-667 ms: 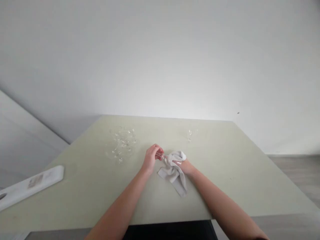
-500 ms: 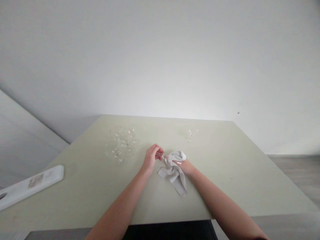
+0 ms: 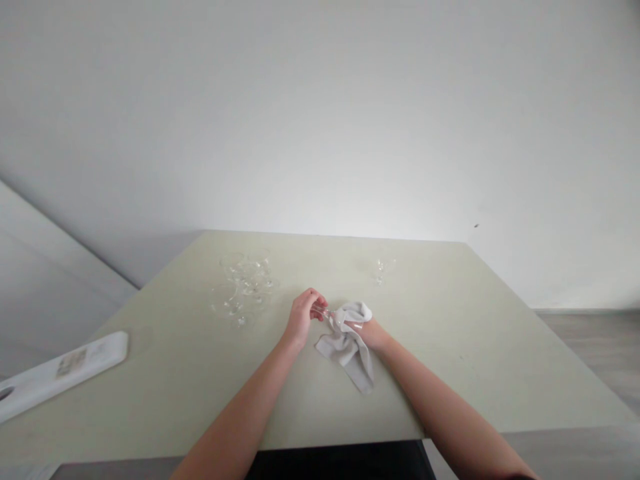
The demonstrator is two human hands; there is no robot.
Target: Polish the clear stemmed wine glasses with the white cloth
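Note:
My left hand (image 3: 303, 313) is closed around the foot and stem of a clear stemmed glass (image 3: 326, 313) that lies sideways above the table. My right hand (image 3: 369, 331) is wrapped in a grey cloth (image 3: 349, 343) that covers the glass's bowl; most of its fingers are hidden in the cloth. The cloth's loose end hangs down onto the pale green table (image 3: 450, 360).
Several clear stemmed glasses (image 3: 243, 285) stand in a group at the back left of the table. One more clear glass (image 3: 381, 269) stands alone at the back right. A white board (image 3: 60, 373) lies at the left edge. A plain wall rises behind.

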